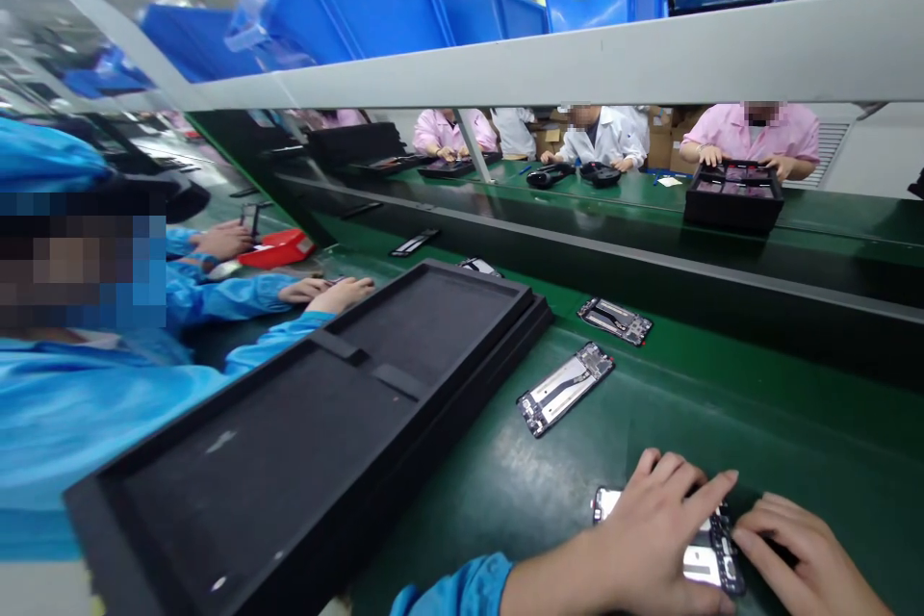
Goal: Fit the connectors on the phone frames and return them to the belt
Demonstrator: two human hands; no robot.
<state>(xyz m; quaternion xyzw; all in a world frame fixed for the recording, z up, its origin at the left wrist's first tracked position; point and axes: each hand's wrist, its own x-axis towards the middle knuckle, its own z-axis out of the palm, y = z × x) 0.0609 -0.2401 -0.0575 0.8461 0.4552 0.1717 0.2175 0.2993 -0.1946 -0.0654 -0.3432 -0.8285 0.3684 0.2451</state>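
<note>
My left hand (pixel 650 534) lies over a phone frame (pixel 711 553) on the green belt (pixel 722 404) at the bottom right, fingers spread flat on top of it. My right hand (pixel 808 558) rests against the frame's right end, fingers curled down onto it. Most of the frame is hidden under both hands. Two more phone frames lie farther up the belt, one (pixel 564 388) near the middle and another (pixel 615 320) beyond it.
A stack of black foam trays (pixel 303 433) fills the left foreground. A co-worker in blue sits at the left, hands (pixel 324 292) on the belt, near a red tray (pixel 278 248). Across the line, several people work at black trays (pixel 732 194). Blue bins (pixel 346 10) stand on the shelf above.
</note>
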